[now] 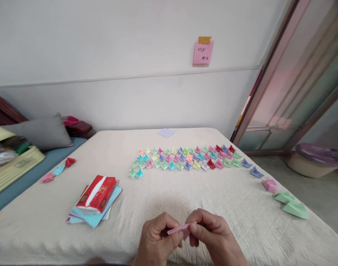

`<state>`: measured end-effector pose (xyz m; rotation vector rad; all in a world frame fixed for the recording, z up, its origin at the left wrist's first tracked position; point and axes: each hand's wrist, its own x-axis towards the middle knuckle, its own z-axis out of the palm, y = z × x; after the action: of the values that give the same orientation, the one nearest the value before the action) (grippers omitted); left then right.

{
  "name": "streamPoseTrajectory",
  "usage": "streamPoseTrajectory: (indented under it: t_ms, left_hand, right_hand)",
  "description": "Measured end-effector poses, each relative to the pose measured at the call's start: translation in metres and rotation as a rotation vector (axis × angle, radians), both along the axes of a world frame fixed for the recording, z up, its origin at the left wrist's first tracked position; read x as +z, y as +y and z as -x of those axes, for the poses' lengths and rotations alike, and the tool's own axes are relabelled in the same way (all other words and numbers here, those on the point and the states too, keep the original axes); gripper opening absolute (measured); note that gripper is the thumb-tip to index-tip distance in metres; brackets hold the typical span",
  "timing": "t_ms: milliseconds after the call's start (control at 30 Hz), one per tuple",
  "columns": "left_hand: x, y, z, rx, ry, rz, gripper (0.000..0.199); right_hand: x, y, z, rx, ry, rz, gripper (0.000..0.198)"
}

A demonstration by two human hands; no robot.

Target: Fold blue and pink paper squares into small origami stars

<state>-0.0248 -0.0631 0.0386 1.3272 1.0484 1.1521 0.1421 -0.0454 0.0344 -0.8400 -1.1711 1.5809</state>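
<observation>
Between my two hands is a small piece of folded pink paper (182, 230), held above the cloth-covered table near its front edge. My left hand (160, 236) pinches its left end between thumb and fingers. On the other end, the fingertips of my right hand (210, 231) are closed, thumb in front. Part of the paper is hidden behind the fingers. Beyond my hands stand rows of small folded paper boats (180, 159) in many colours. A few larger green folded pieces (295, 210) and a pink one (270, 185) lie along the right edge.
A red tissue pack (98, 194) rests on coloured paper sheets (95, 220) at left. Farther left are three folded pieces (59, 170). A lavender sheet (166, 132) lies at the back. A pink note (203, 53) is taped to the wall; a basin (314, 160) stands at right.
</observation>
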Motion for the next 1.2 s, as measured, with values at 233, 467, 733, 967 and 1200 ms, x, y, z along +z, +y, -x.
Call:
streamPoseTrajectory:
  t_ms: [233, 467, 733, 967, 1200]
  left_hand:
    - [0.005, 0.0, -0.002, -0.006, 0.041, 0.0, 0.028]
    - [0.002, -0.002, -0.003, 0.032, 0.147, -0.103, 0.023]
    - [-0.006, -0.003, -0.003, 0.077, 0.248, -0.205, 0.026]
    - [0.001, -0.005, -0.002, 0.129, 0.211, -0.141, 0.028]
    - [0.001, -0.004, -0.001, 0.101, 0.097, -0.009, 0.033]
  right_hand:
    - [0.006, -0.001, -0.001, -0.039, -0.102, -0.047, 0.024]
    - [0.009, -0.01, 0.006, -0.093, -0.313, -0.206, 0.026]
    - [0.007, -0.009, 0.008, -0.067, -0.239, -0.095, 0.025]
    - [0.003, -0.005, 0.002, -0.12, -0.153, -0.029, 0.023]
    - [0.002, -0.005, 0.003, -0.129, -0.131, -0.023, 0.023]
